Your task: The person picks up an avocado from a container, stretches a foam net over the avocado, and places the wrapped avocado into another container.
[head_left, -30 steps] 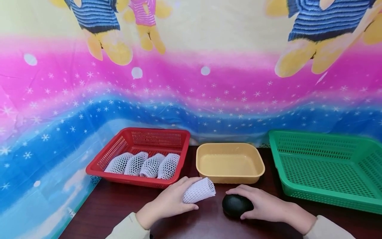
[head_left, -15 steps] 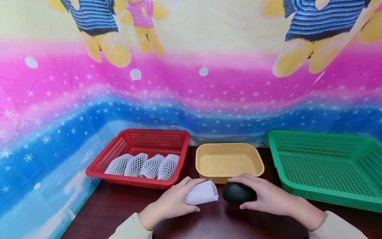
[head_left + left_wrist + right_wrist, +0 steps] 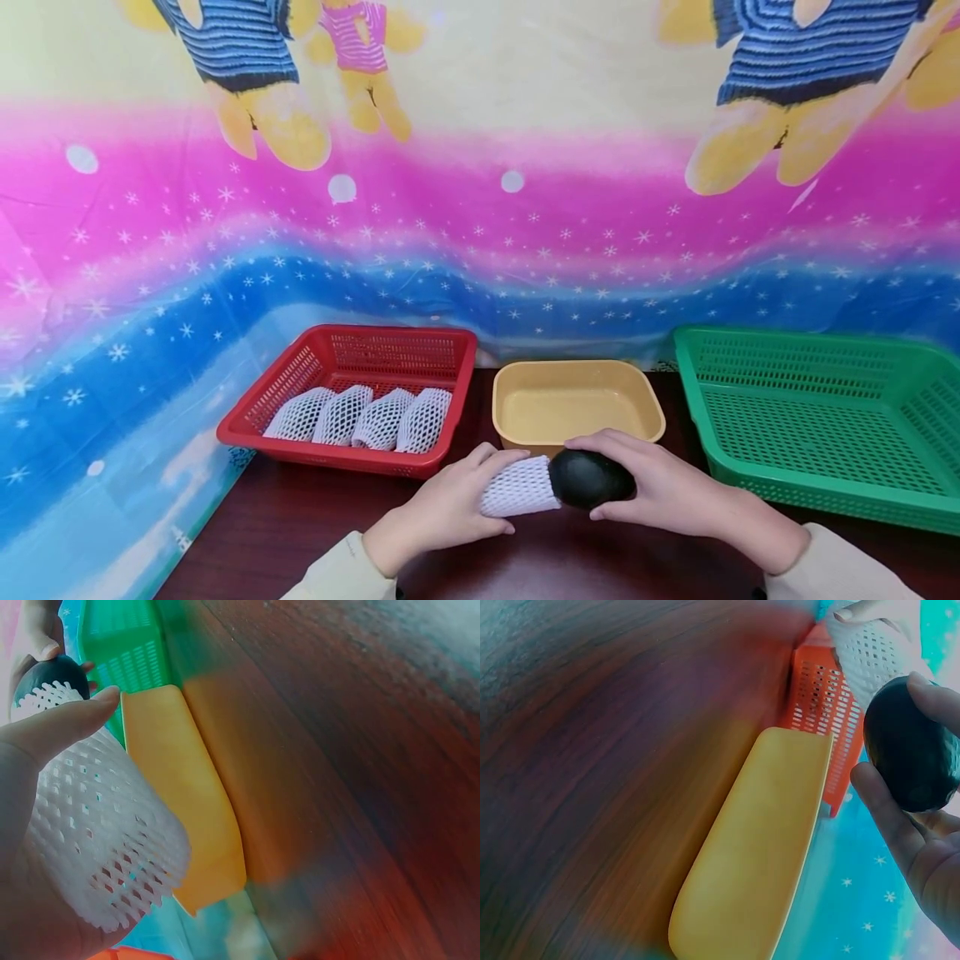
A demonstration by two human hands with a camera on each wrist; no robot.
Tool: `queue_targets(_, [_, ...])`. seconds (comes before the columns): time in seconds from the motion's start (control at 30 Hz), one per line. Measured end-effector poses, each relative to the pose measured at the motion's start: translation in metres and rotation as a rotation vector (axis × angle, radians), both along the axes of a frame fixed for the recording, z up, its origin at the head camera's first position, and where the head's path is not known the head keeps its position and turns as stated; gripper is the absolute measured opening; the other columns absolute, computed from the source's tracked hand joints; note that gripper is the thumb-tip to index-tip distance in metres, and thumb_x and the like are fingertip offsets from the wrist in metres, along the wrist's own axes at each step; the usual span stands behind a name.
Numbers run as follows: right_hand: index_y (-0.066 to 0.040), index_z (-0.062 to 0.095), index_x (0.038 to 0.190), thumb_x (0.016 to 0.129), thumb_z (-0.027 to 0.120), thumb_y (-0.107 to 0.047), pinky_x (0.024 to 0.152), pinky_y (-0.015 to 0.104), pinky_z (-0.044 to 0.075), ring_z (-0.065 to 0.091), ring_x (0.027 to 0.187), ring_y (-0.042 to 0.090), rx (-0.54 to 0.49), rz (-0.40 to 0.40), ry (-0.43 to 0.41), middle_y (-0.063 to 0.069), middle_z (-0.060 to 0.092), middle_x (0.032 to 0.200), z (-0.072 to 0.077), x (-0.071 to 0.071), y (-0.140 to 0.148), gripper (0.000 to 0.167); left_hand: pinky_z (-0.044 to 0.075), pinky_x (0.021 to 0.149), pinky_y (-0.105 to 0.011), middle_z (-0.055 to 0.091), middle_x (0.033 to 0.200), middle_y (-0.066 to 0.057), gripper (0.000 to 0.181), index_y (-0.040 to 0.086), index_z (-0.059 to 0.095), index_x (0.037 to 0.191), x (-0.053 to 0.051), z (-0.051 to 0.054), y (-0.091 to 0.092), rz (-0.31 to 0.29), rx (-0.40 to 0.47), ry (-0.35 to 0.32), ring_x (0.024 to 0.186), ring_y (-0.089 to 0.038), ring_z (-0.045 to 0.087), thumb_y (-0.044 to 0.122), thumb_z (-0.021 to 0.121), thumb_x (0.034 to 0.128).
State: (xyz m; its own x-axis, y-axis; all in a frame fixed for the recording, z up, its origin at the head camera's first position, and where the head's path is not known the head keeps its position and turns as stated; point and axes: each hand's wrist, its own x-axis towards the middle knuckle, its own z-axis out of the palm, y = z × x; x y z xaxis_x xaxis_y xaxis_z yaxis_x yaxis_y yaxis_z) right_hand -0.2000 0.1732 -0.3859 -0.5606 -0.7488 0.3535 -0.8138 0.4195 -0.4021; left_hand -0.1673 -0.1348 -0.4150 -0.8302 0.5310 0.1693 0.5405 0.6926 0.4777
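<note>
My left hand [image 3: 438,512] holds a white foam net sleeve [image 3: 519,487] sideways over the table, thumb on the near side. Opposite it, my right hand [image 3: 667,492] grips a dark, smooth avocado [image 3: 591,479] by its right side. The avocado's left end meets the sleeve's mouth. In the left wrist view, the scalloped edge of the sleeve [image 3: 105,817] lies over part of the avocado [image 3: 60,675]. Seen from the right wrist, thumb and fingers hold the avocado [image 3: 907,750], with the sleeve [image 3: 870,660] just behind it.
A red basket [image 3: 330,454] at the left holds several white foam net sleeves [image 3: 382,419] in a row. Just behind my hands stands a yellow bin [image 3: 577,408]. At the right is a green basket [image 3: 817,483]. A printed cloth [image 3: 480,250] hangs behind the table.
The avocado has risen from the table and moved left to the sleeve in my right hand's grip. My left hand has carried the sleeve slightly right, closing the gap between them.
</note>
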Motion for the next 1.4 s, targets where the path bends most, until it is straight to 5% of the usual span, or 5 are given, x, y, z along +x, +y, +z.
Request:
queue_targets(0.43, [-0.027,0.053,0.144,0.08,0.09,-0.028,0.087,0.034,0.055,0.059,0.11,0.01,-0.028,0.014,-0.014,-0.01,0.059,0.127,-0.002,0.001,-0.007,0.074,0.054,0.086,-0.03,0.059,0.121,0.006,0.071,0.026,0.054,0.141,-0.003,0.005,0.012,0.062,0.07,0.02,0.103,-0.007,0.058,0.037,0.089,0.0792])
queue_targets(0.73, [-0.027,0.052,0.145,0.084,0.087,-0.035,0.086,0.033,0.055,0.06,0.11,0.012,-0.066,0.029,-0.011,-0.007,0.061,0.127,-0.005,0.002,-0.013,0.071,0.053,0.09,-0.03,0.062,0.124,0.008,0.062,0.024,0.058,0.135,-0.003,0.007,0.02,0.043,0.153,0.023,0.105,-0.006,0.058,0.039,0.086,0.0827])
queue_targets(1.0, [-0.019,0.048,0.143,0.085,0.086,-0.018,0.084,0.03,0.056,0.06,0.108,0.012,-0.148,0.09,-0.171,0.001,0.058,0.132,-0.006,0.004,-0.009,0.07,0.053,0.091,-0.028,0.063,0.125,0.007,0.06,0.024,0.058,0.135,0.001,0.008,0.025,0.03,0.132,0.069,0.104,-0.006,0.06,0.037,0.086,0.0828])
queue_targets(1.17, [-0.015,0.049,0.143,0.082,0.083,0.0,0.082,0.029,0.058,0.057,0.114,0.015,-0.218,0.169,-0.15,0.004,0.052,0.132,-0.007,0.005,-0.004,0.072,0.052,0.092,-0.029,0.065,0.127,0.005,0.063,0.021,0.058,0.138,0.002,0.008,0.027,0.011,0.162,0.075,0.107,-0.008,0.061,0.034,0.087,0.0834])
queue_targets(1.4, [-0.013,0.051,0.135,0.085,0.084,-0.005,0.076,0.031,0.06,0.065,0.108,0.016,-0.284,0.168,-0.239,0.008,0.055,0.129,-0.012,0.005,-0.004,0.061,0.052,0.091,-0.026,0.065,0.129,0.003,0.073,0.018,0.056,0.143,0.002,0.008,0.031,-0.017,0.189,0.022,0.108,-0.007,0.061,0.039,0.088,0.081])
